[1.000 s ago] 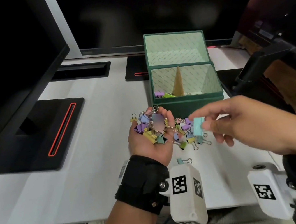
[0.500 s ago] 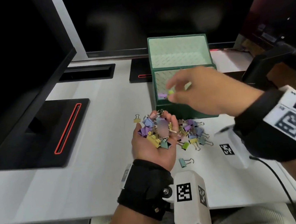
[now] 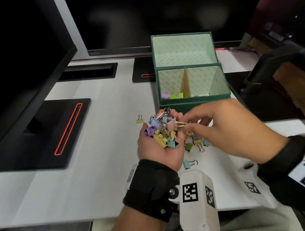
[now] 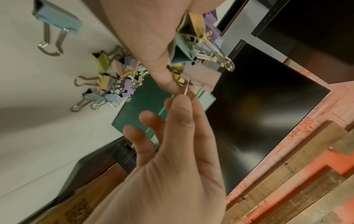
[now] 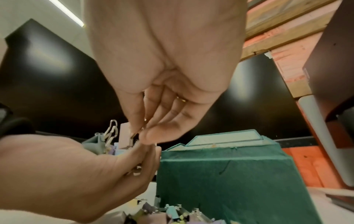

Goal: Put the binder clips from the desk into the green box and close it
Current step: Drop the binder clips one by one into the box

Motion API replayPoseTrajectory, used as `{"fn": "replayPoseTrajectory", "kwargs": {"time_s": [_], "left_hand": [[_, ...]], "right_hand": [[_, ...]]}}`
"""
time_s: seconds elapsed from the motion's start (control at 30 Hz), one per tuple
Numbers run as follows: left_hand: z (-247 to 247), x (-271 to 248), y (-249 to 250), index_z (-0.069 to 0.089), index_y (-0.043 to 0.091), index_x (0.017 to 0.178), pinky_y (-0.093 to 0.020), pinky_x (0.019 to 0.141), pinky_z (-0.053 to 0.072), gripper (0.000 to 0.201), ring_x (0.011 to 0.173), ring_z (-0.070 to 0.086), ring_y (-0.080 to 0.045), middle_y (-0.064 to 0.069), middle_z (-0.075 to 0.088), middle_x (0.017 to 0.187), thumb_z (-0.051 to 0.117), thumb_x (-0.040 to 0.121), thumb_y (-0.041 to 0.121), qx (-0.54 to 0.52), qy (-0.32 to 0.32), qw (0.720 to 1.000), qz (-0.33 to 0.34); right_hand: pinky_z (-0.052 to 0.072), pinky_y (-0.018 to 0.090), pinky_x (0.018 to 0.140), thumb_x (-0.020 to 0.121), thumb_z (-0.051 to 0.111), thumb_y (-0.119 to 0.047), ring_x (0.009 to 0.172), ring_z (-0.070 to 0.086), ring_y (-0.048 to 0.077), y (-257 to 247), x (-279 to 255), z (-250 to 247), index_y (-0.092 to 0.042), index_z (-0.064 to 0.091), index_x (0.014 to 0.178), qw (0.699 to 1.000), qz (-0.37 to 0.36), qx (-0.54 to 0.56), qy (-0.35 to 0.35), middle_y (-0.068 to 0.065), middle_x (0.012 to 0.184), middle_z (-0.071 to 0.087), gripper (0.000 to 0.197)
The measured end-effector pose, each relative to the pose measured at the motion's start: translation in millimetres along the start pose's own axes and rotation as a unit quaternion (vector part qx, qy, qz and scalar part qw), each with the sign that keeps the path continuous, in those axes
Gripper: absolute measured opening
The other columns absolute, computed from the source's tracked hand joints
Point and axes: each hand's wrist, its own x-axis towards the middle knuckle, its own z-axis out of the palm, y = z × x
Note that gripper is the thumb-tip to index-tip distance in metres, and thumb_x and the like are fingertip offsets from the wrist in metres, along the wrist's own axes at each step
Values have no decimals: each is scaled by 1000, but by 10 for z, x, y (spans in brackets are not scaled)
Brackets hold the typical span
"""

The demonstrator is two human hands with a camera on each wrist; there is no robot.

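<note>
My right hand [image 3: 233, 130] pinches the wire handle of a pink clip [image 3: 170, 125] between thumb and forefinger [image 4: 180, 106], the other fingers loosely spread below it in the left wrist view. That clip sits on top of the heap of clips [image 3: 162, 133] in my left hand [image 3: 160, 149], which lies palm up at the centre of the head view, fingers curled around the purple, yellow, blue and teal pile. Just right of that palm, partly under my right hand, a loose cluster of clips [image 3: 195, 143] lies on the white desk [image 3: 97, 171]. One blue clip [image 3: 189, 163] lies alone near my left wrist, and a yellow clip [image 3: 139, 119] sits apart to the left of my fingertips. Straight above my hands in the frame stands the green box [image 3: 194, 102], lid [image 3: 182, 49] tipped back and open behind it. A few clips, purple and green [image 3: 172, 95], rest in its lower left corner. A dark monitor [image 3: 15, 65] fills the upper left.
</note>
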Motion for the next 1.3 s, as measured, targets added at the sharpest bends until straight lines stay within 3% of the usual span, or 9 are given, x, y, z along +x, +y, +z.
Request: {"fn": "replayPoseTrajectory", "kwargs": {"time_s": [0.13,0.23,0.43,0.6,0.7,0.83,1.03,1.23,1.3], "left_hand": [[17,-18,-33,66,2,103,-37,65,60,39,74,72,-26,-14,73,90,34,104,25,-7,2,1000,14],[24,-19,-15,67,-1,109,-46,70,61,45,80,71,-34,-22,73,95,35,103,32,-60,-2,998,-7],[-17,1,-61,66,0,98,-45,69,61,45,78,66,-32,-22,70,84,40,101,35,-68,8,997,-32],[-26,14,-28,66,-1,98,-46,69,61,46,79,66,-33,-22,70,87,40,101,36,-67,-12,997,-32],[-31,45,37,67,2,98,-40,72,61,49,79,68,-30,-18,72,87,34,103,38,-33,-23,999,-22],[-61,30,21,68,14,89,-32,74,53,47,77,72,-24,-11,74,83,29,102,38,63,-13,998,-22],[-64,46,-28,69,12,113,-43,105,44,50,106,67,-32,-18,72,107,32,101,44,45,-14,998,-34],[12,45,6,55,5,135,-40,79,58,49,128,54,-30,-18,60,134,31,104,36,-24,-14,999,-27],[12,51,5,55,6,135,-38,84,55,49,128,54,-30,-19,58,135,33,103,36,-37,-21,999,-32]], "right_hand": [[44,6,54,87,71,-16,53,62,-4,-28,-17,9,-28,77,94,989,44,139,27,-12,71,73,15],[53,21,50,84,74,-14,48,62,8,-32,5,-64,-21,78,85,963,96,241,72,0,66,73,8],[59,25,57,84,73,-15,55,67,10,-64,460,-274,-18,74,80,957,131,187,179,0,64,72,4],[41,20,72,86,70,-30,95,61,10,-217,633,-306,-32,67,114,994,88,-50,36,-11,107,65,28],[46,20,61,84,69,-42,74,63,5,-403,434,-236,-31,72,85,999,54,-5,-5,-11,81,70,11],[50,20,59,74,75,-52,65,64,6,-506,213,-97,-28,71,83,996,35,4,-76,-6,67,71,26],[47,9,58,80,75,-30,62,64,-1,-378,159,43,-30,74,83,998,48,8,-48,-9,66,71,4],[46,14,46,79,78,-32,52,59,0,-327,173,-47,-31,79,83,983,73,166,1,-9,69,72,4],[46,15,47,80,77,-30,54,61,10,-327,161,-38,-29,79,84,977,74,200,-2,-5,71,73,4]]}}
